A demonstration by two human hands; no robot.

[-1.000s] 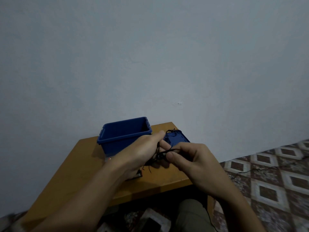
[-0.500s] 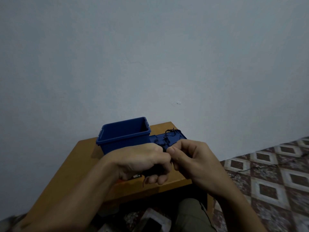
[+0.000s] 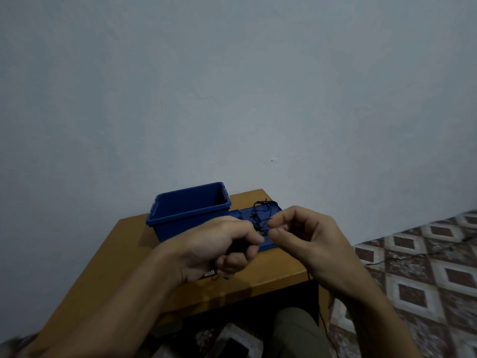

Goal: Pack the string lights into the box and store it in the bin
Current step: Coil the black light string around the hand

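Left hand [image 3: 222,246] curled tight around dark bundle of string lights [image 3: 235,248]. Right hand [image 3: 307,236] at 3 o'clock of left, fingers curled, thumb and forefinger pinching wire. Remaining wire lies on lid [image 3: 275,211], flat on tabletop [image 3: 124,244] at 3 o'clock of bin [image 3: 188,215].
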